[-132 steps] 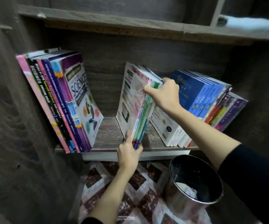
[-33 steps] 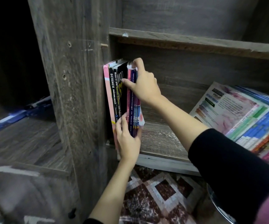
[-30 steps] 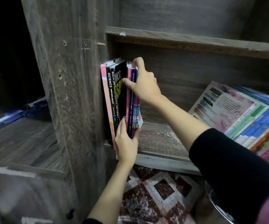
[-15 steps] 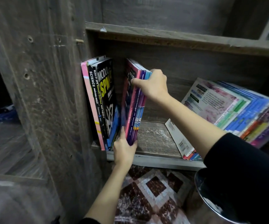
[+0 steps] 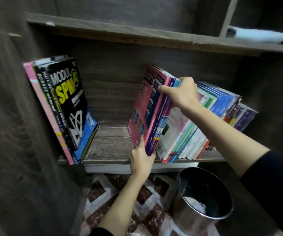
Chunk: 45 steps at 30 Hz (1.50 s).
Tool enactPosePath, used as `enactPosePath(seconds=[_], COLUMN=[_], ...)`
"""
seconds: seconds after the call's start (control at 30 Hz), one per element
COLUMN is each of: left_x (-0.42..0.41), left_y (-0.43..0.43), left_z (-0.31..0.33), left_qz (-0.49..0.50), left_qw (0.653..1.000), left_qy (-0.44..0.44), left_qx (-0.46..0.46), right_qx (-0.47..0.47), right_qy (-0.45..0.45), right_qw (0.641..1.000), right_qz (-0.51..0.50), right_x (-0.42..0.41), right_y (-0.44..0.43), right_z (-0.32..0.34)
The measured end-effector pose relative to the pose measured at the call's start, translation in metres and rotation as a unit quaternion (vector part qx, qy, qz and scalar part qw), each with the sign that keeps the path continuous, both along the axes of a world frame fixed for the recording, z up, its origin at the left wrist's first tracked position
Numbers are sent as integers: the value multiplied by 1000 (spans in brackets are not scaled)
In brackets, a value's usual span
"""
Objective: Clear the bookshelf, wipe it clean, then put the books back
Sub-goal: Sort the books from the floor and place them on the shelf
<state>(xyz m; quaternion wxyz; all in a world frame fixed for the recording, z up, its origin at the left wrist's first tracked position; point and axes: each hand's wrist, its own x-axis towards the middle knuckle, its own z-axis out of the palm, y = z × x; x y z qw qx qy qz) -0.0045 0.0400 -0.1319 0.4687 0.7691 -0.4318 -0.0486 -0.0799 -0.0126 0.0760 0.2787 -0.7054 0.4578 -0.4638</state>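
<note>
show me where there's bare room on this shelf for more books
One bare patch: the shelf board between the left stack and the pink bundle gripped by the left hand and right hand. Right of that bundle it's crowded, the right stack leaning close behind it.

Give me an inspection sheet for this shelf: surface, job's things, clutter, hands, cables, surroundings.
Surface: wooden shelf, bare gap in the middle.
Job's things: left books lean on the side wall; held bundle tilted beside the right books.
Clutter: white cloth on the shelf above.
Hands: left hand grips the bundle's bottom, right hand its top.
Cables: nothing seen.
Surroundings: metal bin on the patterned floor below.
</note>
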Motion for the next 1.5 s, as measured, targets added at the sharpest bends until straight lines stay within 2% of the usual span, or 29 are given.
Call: enactPosePath(seconds=[0.23,0.47,0.63,0.77,0.97,1.17,1.3,1.4,1.5], left_x=[-25,-25,-29,-23,-11,26,68,94,113], left_y=[-21,-27,-25,-22,1,43,72,91,103], left_z=[0,4,4,7,15,22,22,25,26], left_qz=[-73,-61,-48,-89,-126,14,181,283,289], left_qw=[997,997,997,994,991,990,955,933,937], left_qy=[-19,-2,-3,14,31,-14,-84,-49,3], left_qx=[6,52,62,55,21,-137,-221,-216,-193], right_qx=[-9,-93,-101,-145,-222,-271,-282,-262,-241], right_qy=[3,184,220,290,318,312,300,295,285], right_qw=[998,975,964,934,908,903,909,919,925], right_qz=[-60,-85,-111,-152,-159,-116,-64,0,79], right_x=[-54,-64,-71,-68,-57,-20,17,48,82], right_y=[-22,-22,-23,-19,-11,12,33,50,69], right_z=[-6,4,-4,-2,3,-2,-5,-9,-14])
